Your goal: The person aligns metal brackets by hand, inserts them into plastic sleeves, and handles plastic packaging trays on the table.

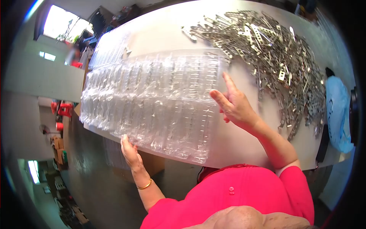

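Clear plastic trays [152, 103] with rows of slots lie across the left part of the white table. My left hand [130, 152] is at their front edge, fingers stretched out against the plastic. Near the right edge of the trays is my right hand [234, 103], with its index finger and thumb spread apart and nothing held between them. A large heap of flat metal pieces with holes [282, 61] covers the right and back of the table. Whether the slots hold parts is hard to make out through the glare.
More clear plastic [108, 47] lies at the table's back left. A light blue plastic bag [338, 114] sits at the right edge. Below the table's front edge is a cardboard box [152, 164]. Red stools [64, 109] stand on the floor far left.
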The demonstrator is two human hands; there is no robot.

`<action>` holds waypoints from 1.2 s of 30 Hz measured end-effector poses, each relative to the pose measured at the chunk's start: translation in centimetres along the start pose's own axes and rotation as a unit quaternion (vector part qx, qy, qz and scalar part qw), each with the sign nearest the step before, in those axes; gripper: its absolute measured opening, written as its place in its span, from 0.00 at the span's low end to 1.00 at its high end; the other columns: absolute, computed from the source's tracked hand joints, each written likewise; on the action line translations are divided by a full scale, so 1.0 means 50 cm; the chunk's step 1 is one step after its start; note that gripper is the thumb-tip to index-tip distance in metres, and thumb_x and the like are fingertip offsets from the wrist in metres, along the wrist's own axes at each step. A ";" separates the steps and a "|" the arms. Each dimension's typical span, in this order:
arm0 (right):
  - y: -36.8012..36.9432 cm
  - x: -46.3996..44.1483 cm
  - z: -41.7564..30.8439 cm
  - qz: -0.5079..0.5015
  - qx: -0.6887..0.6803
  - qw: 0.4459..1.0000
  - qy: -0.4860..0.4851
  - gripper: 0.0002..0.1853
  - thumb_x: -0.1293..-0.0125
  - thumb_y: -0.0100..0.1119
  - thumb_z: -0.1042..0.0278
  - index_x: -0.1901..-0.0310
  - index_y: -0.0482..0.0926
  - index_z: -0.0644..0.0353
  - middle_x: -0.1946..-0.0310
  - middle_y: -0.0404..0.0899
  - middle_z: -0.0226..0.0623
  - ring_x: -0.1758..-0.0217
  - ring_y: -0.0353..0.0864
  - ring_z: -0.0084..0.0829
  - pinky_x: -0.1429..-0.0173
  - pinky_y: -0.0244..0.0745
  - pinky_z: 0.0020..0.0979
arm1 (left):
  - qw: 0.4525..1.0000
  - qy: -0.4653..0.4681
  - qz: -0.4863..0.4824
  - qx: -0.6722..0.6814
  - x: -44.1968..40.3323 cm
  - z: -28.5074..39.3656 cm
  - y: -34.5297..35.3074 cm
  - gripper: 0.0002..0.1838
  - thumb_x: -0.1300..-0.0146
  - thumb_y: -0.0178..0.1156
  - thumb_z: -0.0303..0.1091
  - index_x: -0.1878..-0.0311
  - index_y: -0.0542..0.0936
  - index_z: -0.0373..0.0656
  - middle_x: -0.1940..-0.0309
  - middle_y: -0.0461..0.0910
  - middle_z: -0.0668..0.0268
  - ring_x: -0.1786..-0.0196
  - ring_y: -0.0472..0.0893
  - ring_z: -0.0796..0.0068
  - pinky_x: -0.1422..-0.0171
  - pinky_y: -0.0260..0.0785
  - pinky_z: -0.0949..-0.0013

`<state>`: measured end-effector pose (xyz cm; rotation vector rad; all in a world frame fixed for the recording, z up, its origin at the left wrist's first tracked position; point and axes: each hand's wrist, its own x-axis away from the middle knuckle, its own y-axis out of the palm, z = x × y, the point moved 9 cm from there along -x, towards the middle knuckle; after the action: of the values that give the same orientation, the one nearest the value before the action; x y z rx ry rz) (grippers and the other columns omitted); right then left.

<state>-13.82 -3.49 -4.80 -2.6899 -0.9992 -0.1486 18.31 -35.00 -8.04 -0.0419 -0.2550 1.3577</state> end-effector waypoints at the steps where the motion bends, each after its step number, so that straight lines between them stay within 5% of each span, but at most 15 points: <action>1: 0.001 -0.005 -0.004 -0.003 0.024 1.000 -0.020 0.51 0.26 0.56 0.41 0.26 0.43 0.81 0.83 0.75 0.40 0.80 0.79 0.31 0.72 0.75 0.34 | 1.000 0.003 -0.013 -0.010 -0.003 -0.001 0.009 0.32 0.28 0.51 0.52 0.34 0.69 0.32 0.45 0.71 0.61 0.53 0.76 0.72 0.52 0.66 0.74; 2: 0.002 -0.006 -0.006 0.001 0.051 0.998 -0.038 0.51 0.25 0.53 0.41 0.27 0.44 0.85 0.80 0.76 0.46 0.74 0.82 0.41 0.63 0.77 0.39 | 0.999 0.002 -0.031 0.031 -0.005 -0.010 0.014 0.31 0.28 0.51 0.52 0.36 0.70 0.33 0.45 0.72 0.60 0.51 0.76 0.71 0.50 0.67 0.71; 3: 0.002 -0.005 0.005 0.013 0.043 0.998 -0.031 0.51 0.25 0.53 0.41 0.27 0.44 0.85 0.80 0.76 0.46 0.74 0.82 0.41 0.63 0.77 0.39 | 0.996 0.000 -0.049 0.073 -0.008 -0.012 0.026 0.30 0.28 0.51 0.52 0.38 0.72 0.34 0.46 0.73 0.60 0.48 0.76 0.70 0.47 0.68 0.68; 5: 0.001 0.003 -0.009 0.044 0.073 0.991 -0.105 0.49 0.24 0.54 0.44 0.24 0.41 0.75 0.80 0.73 0.38 0.78 0.76 0.29 0.68 0.75 0.36 | 0.997 0.011 -0.015 0.077 0.002 -0.003 0.049 0.27 0.28 0.50 0.52 0.41 0.74 0.36 0.48 0.76 0.59 0.46 0.76 0.67 0.43 0.70 0.63; 6: 0.000 0.009 -0.008 0.029 0.062 0.993 -0.093 0.48 0.24 0.54 0.46 0.24 0.40 0.77 0.79 0.74 0.42 0.73 0.78 0.36 0.61 0.75 0.39 | 0.995 0.020 -0.011 0.098 0.002 -0.006 0.051 0.28 0.29 0.50 0.52 0.41 0.74 0.36 0.47 0.76 0.58 0.44 0.77 0.64 0.41 0.70 0.60; 13: 0.017 0.063 -0.001 -0.068 0.081 0.990 -0.094 0.50 0.25 0.55 0.50 0.25 0.33 0.77 0.79 0.77 0.56 0.72 0.81 0.59 0.62 0.76 0.50 | 0.992 0.056 -0.046 0.104 0.018 0.011 0.091 0.32 0.30 0.46 0.53 0.37 0.72 0.34 0.41 0.76 0.54 0.39 0.77 0.58 0.35 0.71 0.54; 30: 0.027 0.074 0.011 -0.119 0.042 0.985 -0.114 0.51 0.26 0.54 0.48 0.27 0.33 0.84 0.77 0.78 0.62 0.75 0.80 0.60 0.66 0.77 0.53 | 0.995 0.038 -0.087 0.039 0.054 0.033 0.129 0.32 0.32 0.43 0.51 0.36 0.71 0.33 0.40 0.76 0.52 0.40 0.78 0.52 0.36 0.73 0.50; 32: 0.021 0.071 0.011 -0.172 0.077 0.980 -0.062 0.50 0.25 0.50 0.46 0.27 0.36 0.85 0.69 0.82 0.62 0.65 0.84 0.59 0.55 0.80 0.51 | 0.994 0.042 -0.083 0.051 0.040 0.027 0.121 0.31 0.32 0.44 0.53 0.39 0.73 0.34 0.42 0.76 0.54 0.40 0.78 0.56 0.36 0.71 0.53; 35: -0.023 0.051 -0.005 -0.118 0.142 0.982 -0.046 0.49 0.26 0.51 0.45 0.27 0.41 0.85 0.71 0.82 0.60 0.65 0.85 0.59 0.56 0.81 0.49 | 0.997 0.029 -0.024 0.069 0.019 0.011 0.093 0.31 0.31 0.44 0.53 0.39 0.74 0.34 0.42 0.76 0.54 0.41 0.78 0.57 0.35 0.71 0.53; 36: -0.042 0.046 -0.016 -0.115 0.160 0.980 -0.031 0.47 0.26 0.51 0.44 0.27 0.46 0.82 0.61 0.82 0.64 0.61 0.85 0.59 0.54 0.81 0.48 | 0.996 0.028 -0.018 0.078 0.010 0.005 0.087 0.31 0.31 0.44 0.53 0.39 0.74 0.34 0.42 0.76 0.54 0.41 0.78 0.57 0.35 0.71 0.53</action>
<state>-13.48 -0.74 -3.18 -2.2984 -1.2359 0.0500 14.19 -33.62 -8.48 0.0549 -0.1015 1.3346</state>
